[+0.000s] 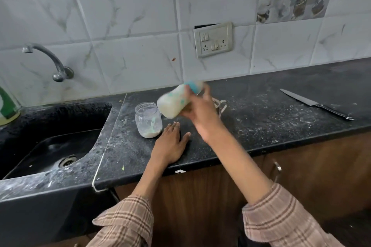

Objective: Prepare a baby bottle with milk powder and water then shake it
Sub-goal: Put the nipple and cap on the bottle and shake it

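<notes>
My right hand (201, 111) grips the baby bottle (174, 103) above the counter. The bottle is tilted nearly sideways, base toward the left, teal collar toward the wall, and it is blurred. White milk fills it. A small open glass jar (148, 119) stands on the black counter just left of the bottle, with a little white powder at the bottom and a pale green scoop inside. My left hand (170, 144) lies flat on the counter, fingers spread, its fingertips close to the jar's right side.
A black sink (50, 146) with a drain sits at the left under a wall tap (48, 60). A long knife (317, 104) lies on the counter at the right. A socket plate (213, 39) is on the tiled wall. The counter (261, 126) is dusted with powder.
</notes>
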